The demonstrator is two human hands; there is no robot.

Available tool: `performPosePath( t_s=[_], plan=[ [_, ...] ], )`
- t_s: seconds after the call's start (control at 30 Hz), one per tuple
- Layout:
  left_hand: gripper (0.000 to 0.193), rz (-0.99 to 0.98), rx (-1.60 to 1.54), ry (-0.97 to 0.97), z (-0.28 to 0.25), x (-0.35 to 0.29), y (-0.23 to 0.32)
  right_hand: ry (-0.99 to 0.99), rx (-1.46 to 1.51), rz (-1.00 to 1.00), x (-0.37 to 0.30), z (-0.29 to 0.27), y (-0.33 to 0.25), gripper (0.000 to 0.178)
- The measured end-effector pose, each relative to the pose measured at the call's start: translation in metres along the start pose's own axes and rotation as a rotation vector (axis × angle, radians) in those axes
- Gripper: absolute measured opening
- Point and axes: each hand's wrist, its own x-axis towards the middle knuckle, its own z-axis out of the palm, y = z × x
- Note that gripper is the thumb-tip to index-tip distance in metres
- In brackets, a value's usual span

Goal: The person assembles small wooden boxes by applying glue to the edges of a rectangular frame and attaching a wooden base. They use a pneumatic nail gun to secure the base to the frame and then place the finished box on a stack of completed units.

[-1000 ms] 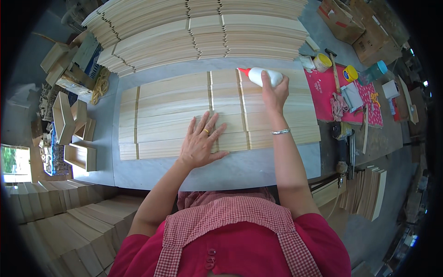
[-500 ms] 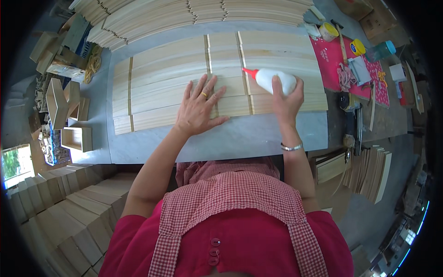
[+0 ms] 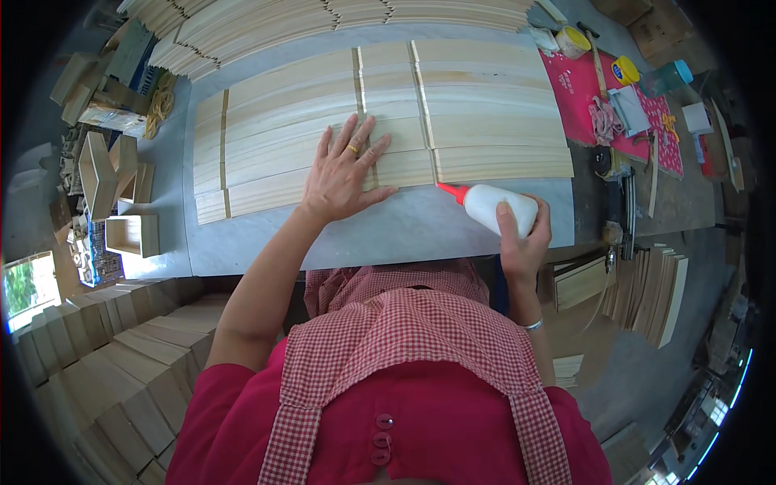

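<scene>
Pale wooden boards point(image 3: 291, 105) lie side by side on the table, crossed by narrow grooves that line up from board to board. My left hand point(image 3: 343, 170) rests on the boards with its fingers spread, over the middle groove. In my right hand point(image 3: 525, 242) is a white glue bottle point(image 3: 493, 206) with a red nozzle, tilted to the left. Its tip is at the near edge of the boards, at the end of the right groove. White glue shows along the far part of that groove and of the middle one.
Stacked grooved boards point(image 3: 267, 32) line the far side of the grey tabletop point(image 3: 388, 234). Small wooden boxes point(image 3: 133, 234) stand at the left. At the right, a red cloth point(image 3: 566, 89) bears a hammer point(image 3: 599, 73), yellow tubs point(image 3: 625, 70) and a blue-lidded jar point(image 3: 667, 77).
My right hand has drawn the glue bottle toward me and slightly right, moving its tip from mid-groove to the boards' near edge. My left hand stays spread on the boards.
</scene>
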Motion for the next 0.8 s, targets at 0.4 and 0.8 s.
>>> performPosePath(
  t_s=[0.4,0.8],
  plan=[
    [0.113,-0.063,-0.083,-0.002,-0.015,-0.021,-0.011,-0.079,0.459,0.065,0.099,0.118,-0.045,0.055],
    [0.102,-0.152,-0.077,-0.033,-0.016,-0.05,-0.036,0.015,0.09,0.025,0.174,0.232,-0.024,0.068]
  ],
)
